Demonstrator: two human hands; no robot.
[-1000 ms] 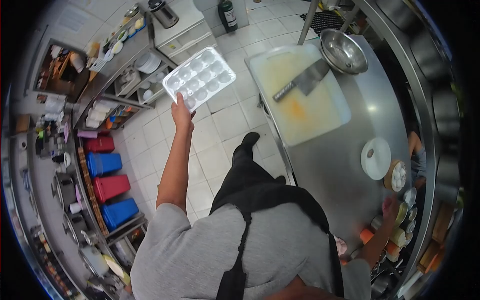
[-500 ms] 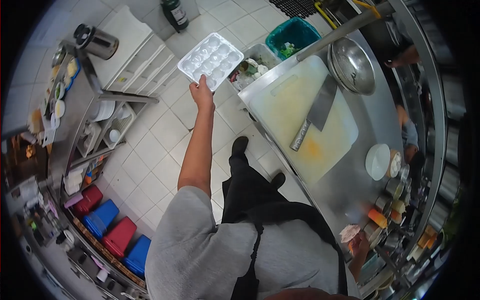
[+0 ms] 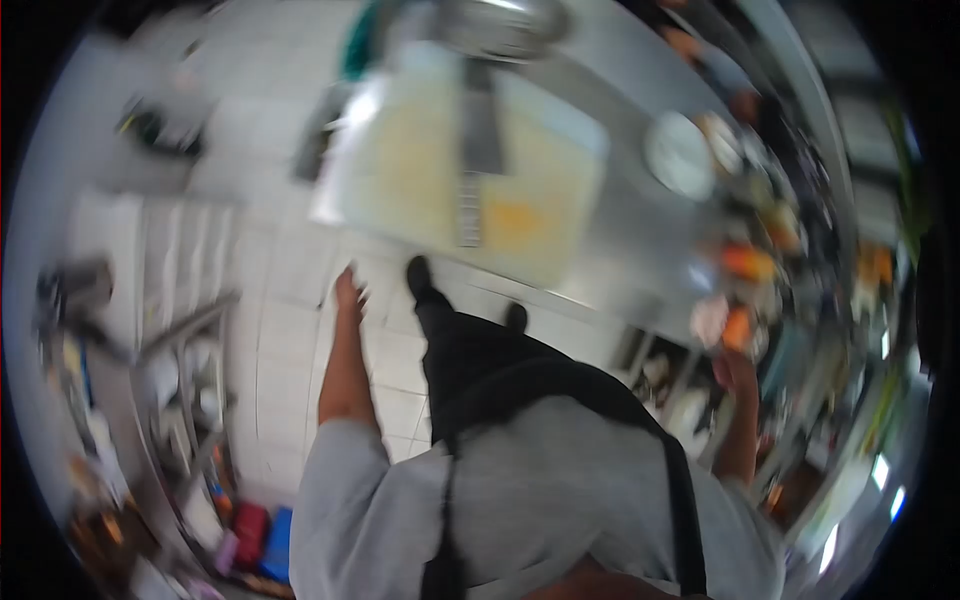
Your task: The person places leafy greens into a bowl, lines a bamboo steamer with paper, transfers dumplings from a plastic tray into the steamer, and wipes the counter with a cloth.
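My left hand (image 3: 350, 292) hangs low over the tiled floor, left of the counter, fingers loose and apart with nothing in them. At the counter's right side, my right hand (image 3: 735, 370) is closed by a pale pink lump (image 3: 710, 320), which it appears to hold; blur hides what kind of thing it is. A large cleaver (image 3: 482, 130) lies on the yellow-stained white cutting board (image 3: 400, 190), handle towards me. A blurred white shape (image 3: 328, 195) shows beside the board's left edge. The plastic tray with round hollows cannot be made out.
Metal bowls (image 3: 503, 25) stand behind the board, and a white bowl (image 3: 680, 155) sits right of it. Several containers of food line the right side, including an orange one (image 3: 748, 260). A green bin (image 3: 360, 45) stands beyond the counter's left edge. White drawers (image 3: 185, 260) are at left.
My left hand has let go of the plastic tray and drawn back. The view has turned, and the counter now sits further left and ahead. The pink lump stays by my right hand.
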